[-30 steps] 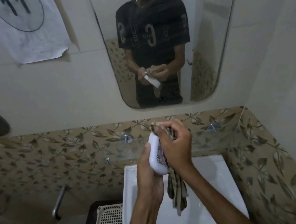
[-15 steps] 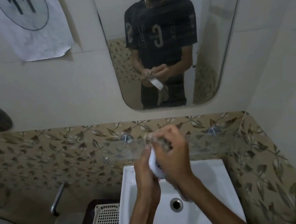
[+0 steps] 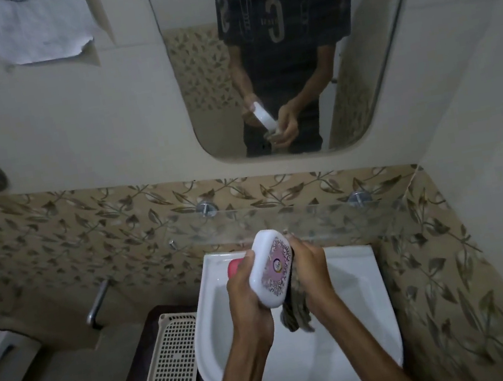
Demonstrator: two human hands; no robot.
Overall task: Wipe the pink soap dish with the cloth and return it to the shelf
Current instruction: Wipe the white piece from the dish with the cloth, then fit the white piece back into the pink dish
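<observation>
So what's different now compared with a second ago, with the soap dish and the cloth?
The soap dish has been turned so its patterned lid faces the camera, where only its edge showed before. The right hand has moved the cloth from the front round to its far side. The left hand still grips it above the sink.

Leaf-patterned tiles [image 3: 54, 232], mirror [image 3: 199, 67], basin [image 3: 374, 302]

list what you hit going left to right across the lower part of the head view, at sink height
chrome wall handle → cream perforated plastic basket → left hand → white soap dish with pink patterned lid → right hand holding the striped cloth → leaf-patterned tile wall
</observation>
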